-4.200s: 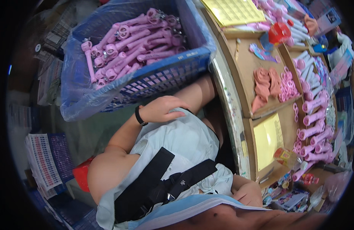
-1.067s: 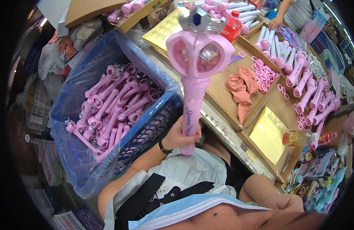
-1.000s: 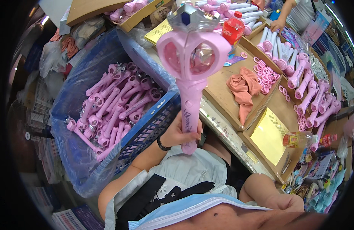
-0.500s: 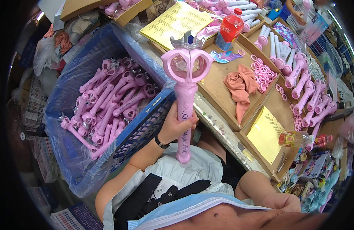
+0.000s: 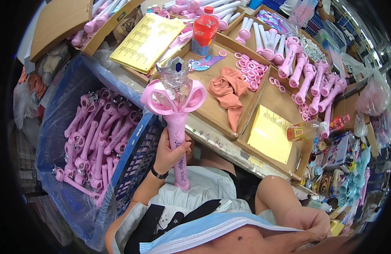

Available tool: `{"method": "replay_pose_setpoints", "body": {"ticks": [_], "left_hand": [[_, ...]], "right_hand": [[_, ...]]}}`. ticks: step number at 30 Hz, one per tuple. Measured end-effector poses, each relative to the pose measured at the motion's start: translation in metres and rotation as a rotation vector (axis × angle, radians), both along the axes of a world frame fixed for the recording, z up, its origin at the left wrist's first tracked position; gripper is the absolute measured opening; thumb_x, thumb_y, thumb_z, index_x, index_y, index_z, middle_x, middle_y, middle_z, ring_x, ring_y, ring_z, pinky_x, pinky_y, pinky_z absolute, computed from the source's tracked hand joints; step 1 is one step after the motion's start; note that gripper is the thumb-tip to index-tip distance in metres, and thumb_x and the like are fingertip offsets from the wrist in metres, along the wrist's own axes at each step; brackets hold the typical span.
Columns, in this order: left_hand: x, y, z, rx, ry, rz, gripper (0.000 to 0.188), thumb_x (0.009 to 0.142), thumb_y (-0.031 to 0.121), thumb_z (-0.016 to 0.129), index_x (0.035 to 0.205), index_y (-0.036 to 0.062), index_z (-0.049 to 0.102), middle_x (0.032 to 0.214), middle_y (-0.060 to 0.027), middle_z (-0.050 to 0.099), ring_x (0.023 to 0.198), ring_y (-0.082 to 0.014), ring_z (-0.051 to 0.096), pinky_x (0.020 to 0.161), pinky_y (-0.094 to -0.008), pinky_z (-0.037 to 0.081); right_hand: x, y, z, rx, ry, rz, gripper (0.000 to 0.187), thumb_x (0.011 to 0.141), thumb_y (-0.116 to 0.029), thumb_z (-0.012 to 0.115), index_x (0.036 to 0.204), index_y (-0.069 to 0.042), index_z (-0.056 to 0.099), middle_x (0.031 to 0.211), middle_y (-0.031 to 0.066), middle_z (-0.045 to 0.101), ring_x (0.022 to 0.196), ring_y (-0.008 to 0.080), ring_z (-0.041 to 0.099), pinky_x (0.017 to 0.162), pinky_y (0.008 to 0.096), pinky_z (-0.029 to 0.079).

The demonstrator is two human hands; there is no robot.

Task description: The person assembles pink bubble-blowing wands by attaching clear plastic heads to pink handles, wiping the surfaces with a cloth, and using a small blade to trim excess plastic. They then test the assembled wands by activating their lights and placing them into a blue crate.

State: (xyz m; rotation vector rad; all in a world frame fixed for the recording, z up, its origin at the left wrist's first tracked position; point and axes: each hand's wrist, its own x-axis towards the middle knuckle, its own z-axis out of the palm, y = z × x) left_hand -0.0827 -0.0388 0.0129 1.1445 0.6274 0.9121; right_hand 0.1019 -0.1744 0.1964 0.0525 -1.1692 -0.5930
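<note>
Right now, the left hand (image 5: 166, 155) has its fingers and thumb wrapped snugly around the handle of a pink wand (image 5: 177, 132). The wand stands nearly straight up, with a silver crown (image 5: 175, 71) on top and a blue gem on the front. Its bottom end is just over the pale shirt (image 5: 204, 180), and I cannot tell if they touch. A black band (image 5: 159, 174) is on the left wrist. The right hand (image 5: 316, 222) is low down, close to the blue mask (image 5: 216, 224), but I cannot tell if its fingers are apart or together. To the left is a big blue basket (image 5: 137, 136), lined with clear plastic and holding a heap of pink wands (image 5: 92, 134). On the other side is a brown tray (image 5: 202, 101) with an orange cloth (image 5: 229, 89) lying next to some pink rings (image 5: 251, 71). A red bottle (image 5: 204, 34) stands at the back of it. In the next tray, a yellow paper (image 5: 268, 137) lies near a tipped-over bottle (image 5: 305, 131).
</note>
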Motion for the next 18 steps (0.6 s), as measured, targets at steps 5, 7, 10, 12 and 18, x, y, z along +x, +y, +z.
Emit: {"method": "replay_pose_setpoints", "body": {"ticks": [5, 7, 10, 12, 18], "left_hand": [[-0.002, -0.002, 0.0, -0.06, 0.006, 0.018, 0.038, 0.08, -0.003, 0.061, 0.111, 0.0028, 0.039, 0.092, -0.0068, 0.056, 0.071, -0.011, 0.059, 0.064, -0.024, 0.049], [-0.003, -0.003, 0.0, -0.027, 0.022, 0.024, 0.037, 0.081, -0.002, 0.057, 0.113, 0.0038, 0.04, 0.094, -0.0081, 0.056, 0.069, -0.0136, 0.059, 0.061, -0.0255, 0.05], [-0.004, -0.003, -0.001, -0.016, 0.034, 0.03, 0.037, 0.081, -0.003, 0.057, 0.113, 0.0037, 0.04, 0.095, -0.0084, 0.057, 0.068, -0.0139, 0.059, 0.061, -0.0255, 0.05], [-0.004, -0.004, -0.002, -0.013, 0.011, 0.021, 0.039, 0.08, -0.004, 0.058, 0.113, 0.0034, 0.039, 0.094, -0.0082, 0.057, 0.07, -0.0133, 0.06, 0.062, -0.0252, 0.05], [-0.006, -0.005, -0.002, -0.011, 0.005, -0.006, 0.042, 0.078, -0.006, 0.062, 0.111, 0.0033, 0.039, 0.094, -0.0072, 0.057, 0.072, -0.0119, 0.06, 0.063, -0.0243, 0.05]], "right_hand": [[0.009, -0.02, -0.003, 0.051, 0.077, -0.12, 0.009, 0.076, -0.005, 0.06, 0.08, -0.004, 0.053, 0.075, 0.0001, 0.052, 0.054, 0.0044, 0.049, 0.041, 0.0171, 0.032], [0.012, -0.025, -0.004, 0.051, 0.071, -0.122, 0.009, 0.073, -0.004, 0.062, 0.077, -0.004, 0.053, 0.073, -0.0028, 0.051, 0.056, 0.0019, 0.048, 0.041, 0.0159, 0.032], [0.014, -0.028, -0.002, 0.033, 0.022, -0.011, 0.011, 0.071, -0.003, 0.063, 0.076, -0.003, 0.053, 0.07, -0.0041, 0.049, 0.059, 0.0015, 0.048, 0.041, 0.015, 0.032], [0.013, -0.025, -0.001, 0.05, 0.024, -0.022, 0.012, 0.07, -0.003, 0.062, 0.076, -0.003, 0.052, 0.068, -0.0045, 0.048, 0.06, 0.0019, 0.048, 0.041, 0.0147, 0.033], [0.001, -0.011, 0.002, 0.024, -0.005, -0.079, 0.006, 0.076, -0.003, 0.058, 0.078, -0.007, 0.054, 0.07, -0.0065, 0.052, 0.059, 0.0041, 0.052, 0.045, 0.0182, 0.038]]}}
